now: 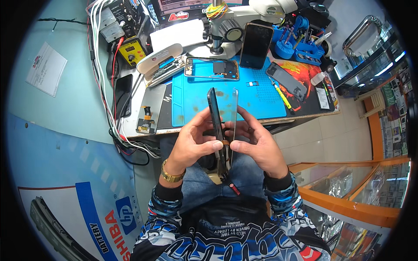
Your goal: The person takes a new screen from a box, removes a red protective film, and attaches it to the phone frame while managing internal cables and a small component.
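Gap between edges of two panels [214, 111]

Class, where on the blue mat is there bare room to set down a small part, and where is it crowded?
The blue mat has two bare patches: one at left, between the phone frame and the mat's front edge; one between the right hand and the yellow tool. Crowded: its back edge, with the microscope and black phone.
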Available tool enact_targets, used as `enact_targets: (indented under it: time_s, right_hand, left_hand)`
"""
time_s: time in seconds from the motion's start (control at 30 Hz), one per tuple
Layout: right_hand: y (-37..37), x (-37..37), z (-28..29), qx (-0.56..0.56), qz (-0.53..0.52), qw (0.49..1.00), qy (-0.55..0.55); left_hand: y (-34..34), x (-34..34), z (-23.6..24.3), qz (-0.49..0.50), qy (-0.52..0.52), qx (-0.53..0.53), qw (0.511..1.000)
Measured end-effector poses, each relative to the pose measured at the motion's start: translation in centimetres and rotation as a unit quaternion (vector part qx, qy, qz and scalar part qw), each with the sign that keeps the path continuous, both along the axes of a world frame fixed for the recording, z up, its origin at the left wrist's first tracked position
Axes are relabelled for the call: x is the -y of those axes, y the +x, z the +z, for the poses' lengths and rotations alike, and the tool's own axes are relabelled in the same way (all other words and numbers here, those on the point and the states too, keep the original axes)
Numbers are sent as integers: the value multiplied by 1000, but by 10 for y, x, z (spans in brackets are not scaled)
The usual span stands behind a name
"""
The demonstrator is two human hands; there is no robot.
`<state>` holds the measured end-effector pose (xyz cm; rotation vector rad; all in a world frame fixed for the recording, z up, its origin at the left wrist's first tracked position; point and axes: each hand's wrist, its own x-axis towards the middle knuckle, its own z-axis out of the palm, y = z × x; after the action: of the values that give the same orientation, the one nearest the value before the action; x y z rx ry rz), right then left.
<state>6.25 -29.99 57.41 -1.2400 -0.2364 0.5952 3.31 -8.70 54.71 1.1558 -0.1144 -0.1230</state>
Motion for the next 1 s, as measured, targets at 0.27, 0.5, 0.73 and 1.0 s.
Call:
enact_targets:
  time_s: [0.27,0.5,0.73,1.0]
  right_hand:
    - [-1,-9,3,39,3,999,-2]
    - [-4,-8,5,46,-3,999,6]
    - [-5,-8,4,72,2,997,0]
    - [-8,-8,6,88,20,995,-36]
  left_hand:
    - [-8,-6,-5,-43,-55,4,998]
    - [-8,-4,-4,-47,-69,16,996]
    - [-7,-6,-10,-66,-58,18,996]
    - [-8,-5,-9,-59,-70,19,996]
